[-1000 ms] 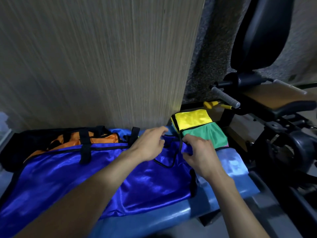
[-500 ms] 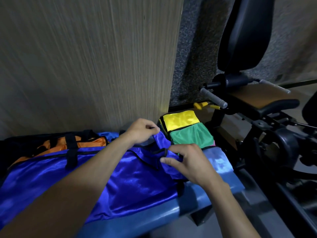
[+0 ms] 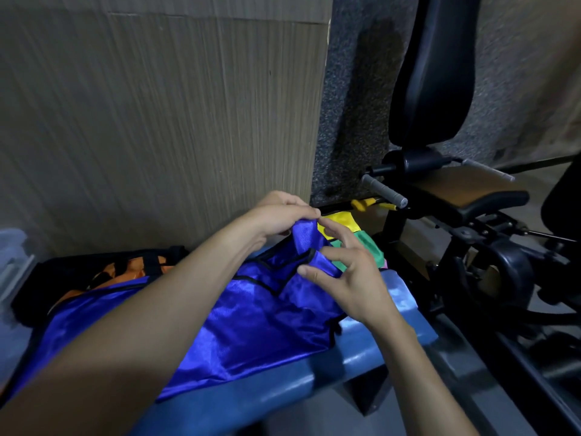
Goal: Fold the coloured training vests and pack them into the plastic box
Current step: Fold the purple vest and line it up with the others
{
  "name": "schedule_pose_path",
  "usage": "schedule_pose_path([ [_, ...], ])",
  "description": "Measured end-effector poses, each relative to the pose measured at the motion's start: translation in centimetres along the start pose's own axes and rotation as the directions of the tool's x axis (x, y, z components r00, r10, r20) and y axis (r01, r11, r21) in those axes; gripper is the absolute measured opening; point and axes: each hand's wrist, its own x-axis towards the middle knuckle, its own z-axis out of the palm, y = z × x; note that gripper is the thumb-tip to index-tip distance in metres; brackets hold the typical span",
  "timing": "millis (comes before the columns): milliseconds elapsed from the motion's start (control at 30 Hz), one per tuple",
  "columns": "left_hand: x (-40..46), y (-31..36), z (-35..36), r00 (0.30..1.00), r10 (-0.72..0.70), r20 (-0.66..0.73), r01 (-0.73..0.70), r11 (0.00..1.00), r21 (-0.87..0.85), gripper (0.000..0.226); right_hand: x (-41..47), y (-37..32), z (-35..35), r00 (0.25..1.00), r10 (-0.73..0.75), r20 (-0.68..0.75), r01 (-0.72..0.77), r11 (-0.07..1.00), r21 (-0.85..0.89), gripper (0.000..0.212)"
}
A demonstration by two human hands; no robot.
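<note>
head view shows both hands working on a blue vest [image 3: 251,325] that lies spread across a blue padded counter [image 3: 371,347]. the left hand [image 3: 279,218] has its fingers curled and pinching the upper end of the vest, lifting a strap of blue cloth just off the counter. the right hand [image 3: 349,278] sits close below and to the right of the left fingers; its thumb and forefinger pinch the black-trimmed edge of the same vest, while its other fingers [image 3: 338,232] are spread and half bent above the cloth. the fingertips of the two hands nearly meet over the raised strap.

just beyond the right fingers lie folded vests, a yellow vest [image 3: 338,222] on top and a green vest [image 3: 367,251] under it, at the far end of the counter. well to the left of the left fingers, partly under the blue vest, is an orange vest [image 3: 125,278] with black straps. at the far left edge a pale plastic box [image 3: 12,272] shows only in part. behind the hands stands a wood-grain panel [image 3: 157,121], and to the right of the right fingers is a black exercise machine [image 3: 440,190] with a padded seat.
</note>
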Motion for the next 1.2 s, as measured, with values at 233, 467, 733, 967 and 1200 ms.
schedule_pose_path([
  [233, -0.1, -0.4, 0.8, 0.991, 0.003, 0.131, 0.015, 0.991, -0.131, 0.016, -0.1, 0.5, -1.2, 0.982, 0.161, -0.1, -0.172, 0.979, -0.112, 0.033],
  [467, -0.1, -0.2, 2.1, 0.969, 0.223, 0.111, -0.217, 0.974, -0.058, 0.025, -0.4, 1.5, -3.2, 0.98, 0.194, 0.033, -0.194, 0.981, -0.009, 0.015],
  [733, 0.1, -0.6, 2.3, 0.922, 0.323, 0.215, -0.314, 0.946, -0.078, 0.019, 0.8, 1.9, -2.6, 0.978, 0.208, -0.001, -0.197, 0.93, 0.311, 0.033],
  [967, -0.1, -1.8, 2.0, 0.92, 0.376, 0.114, -0.385, 0.919, 0.08, 0.011, 1.3, 1.8, -2.3, 0.954, 0.279, -0.11, -0.228, 0.913, 0.339, 0.041],
  [1200, -2.8, -4.5, 2.1, 0.855, 0.507, 0.111, -0.506, 0.766, 0.396, 0.018, 1.4, 1.4, -1.7, 0.954, 0.277, -0.118, -0.233, 0.927, 0.295, 0.049],
])
